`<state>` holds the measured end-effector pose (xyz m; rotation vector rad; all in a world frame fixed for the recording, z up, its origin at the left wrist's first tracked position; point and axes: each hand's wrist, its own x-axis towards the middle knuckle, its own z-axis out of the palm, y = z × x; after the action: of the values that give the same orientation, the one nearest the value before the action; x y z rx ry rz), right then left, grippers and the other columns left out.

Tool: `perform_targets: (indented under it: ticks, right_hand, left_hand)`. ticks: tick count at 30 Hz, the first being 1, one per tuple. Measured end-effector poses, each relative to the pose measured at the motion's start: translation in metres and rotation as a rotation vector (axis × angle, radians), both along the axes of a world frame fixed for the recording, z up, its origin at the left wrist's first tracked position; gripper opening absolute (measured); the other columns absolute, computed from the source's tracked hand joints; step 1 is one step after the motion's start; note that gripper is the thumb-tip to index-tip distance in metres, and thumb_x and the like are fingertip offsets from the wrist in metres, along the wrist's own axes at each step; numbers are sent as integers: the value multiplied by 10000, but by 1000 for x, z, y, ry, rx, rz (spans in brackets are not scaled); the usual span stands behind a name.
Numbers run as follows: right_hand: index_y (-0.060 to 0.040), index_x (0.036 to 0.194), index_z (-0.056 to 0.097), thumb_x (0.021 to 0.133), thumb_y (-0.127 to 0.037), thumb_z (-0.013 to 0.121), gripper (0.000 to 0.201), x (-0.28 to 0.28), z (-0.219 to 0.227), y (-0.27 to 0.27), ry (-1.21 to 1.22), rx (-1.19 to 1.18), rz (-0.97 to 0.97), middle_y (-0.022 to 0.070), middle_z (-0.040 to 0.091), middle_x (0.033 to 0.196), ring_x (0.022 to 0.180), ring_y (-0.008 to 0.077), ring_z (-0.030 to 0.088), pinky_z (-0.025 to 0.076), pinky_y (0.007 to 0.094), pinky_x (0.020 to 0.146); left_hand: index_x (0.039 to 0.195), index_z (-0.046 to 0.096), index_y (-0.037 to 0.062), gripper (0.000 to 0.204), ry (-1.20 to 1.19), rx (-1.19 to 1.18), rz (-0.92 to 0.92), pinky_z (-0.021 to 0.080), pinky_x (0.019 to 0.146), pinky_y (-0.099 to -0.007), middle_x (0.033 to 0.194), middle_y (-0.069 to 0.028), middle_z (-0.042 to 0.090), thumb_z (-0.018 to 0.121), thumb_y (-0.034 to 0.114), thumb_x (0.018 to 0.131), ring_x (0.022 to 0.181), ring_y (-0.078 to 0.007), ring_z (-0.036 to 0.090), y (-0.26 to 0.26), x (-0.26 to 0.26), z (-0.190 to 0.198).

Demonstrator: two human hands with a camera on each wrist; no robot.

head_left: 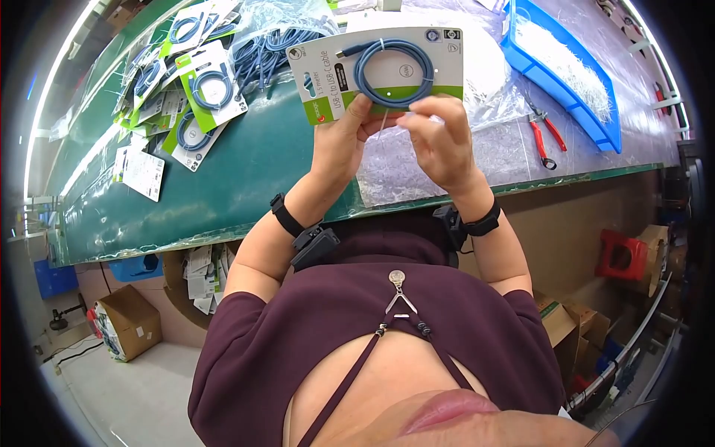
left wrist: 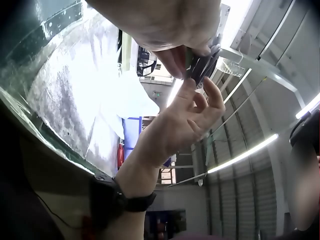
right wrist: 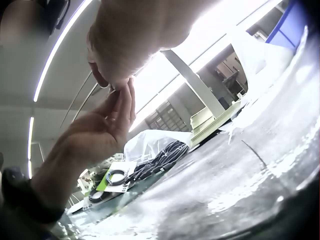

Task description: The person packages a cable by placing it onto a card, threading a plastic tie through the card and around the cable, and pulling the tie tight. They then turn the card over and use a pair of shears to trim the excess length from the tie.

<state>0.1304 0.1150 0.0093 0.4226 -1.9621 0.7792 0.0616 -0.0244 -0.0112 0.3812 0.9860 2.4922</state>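
My left hand (head_left: 339, 145) grips the lower edge of a white and green retail card (head_left: 447, 67), thumb in front. The card stands tilted up above the table and reads USB-C to USB-C cable. A coiled blue USB-C cable (head_left: 359, 78) is on its face, bound at the top by a white tie. Below the coil a thin white cable tie tail (head_left: 383, 124) hangs down. My right hand (head_left: 445, 141) has bent fingers at the coil's lower right, close beside this tail; I cannot tell whether they pinch it. In the left wrist view, the right hand (left wrist: 175, 125) reaches up to the card's underside.
Carded cables (head_left: 212, 89) lie piled at the left, beside a heap of loose blue cables (head_left: 268, 56). On the right are red-handled cutters (head_left: 547, 138) and a blue tray (head_left: 614, 138) of white ties. Clear plastic (head_left: 491, 89) covers part of the table behind the card.
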Motion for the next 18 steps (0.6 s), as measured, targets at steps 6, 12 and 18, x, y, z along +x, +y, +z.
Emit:
perform_targets:
  ticks: [6,12,18]
  right_hand:
    - [-159,975,696,663,-2,701,350,6,6,5,13,453,-143,21,527,981,856,196,531,452,339,761]
    - [-137,997,695,728,-33,665,289,1,-4,12,78,192,6,23,575,1028,912,209,578,480,337,775]
    - [21,874,679,716,68,656,166,16,-7,-3,-48,19,-40,121,641,946,881,309,634,517,369,764]
  left_hand:
    - [1162,528,-6,291,-13,-33,2,567,777,-341,1040,-119,639,592,145,921,890,-237,662,-1,8,4]
    - [1091,598,-1,276,223,-111,119,564,776,-331,992,-117,650,660,109,845,883,-239,666,-5,0,19]
    - [991,684,24,335,1423,-349,525,562,766,-309,974,-130,654,734,112,671,897,-245,672,-16,-11,46]
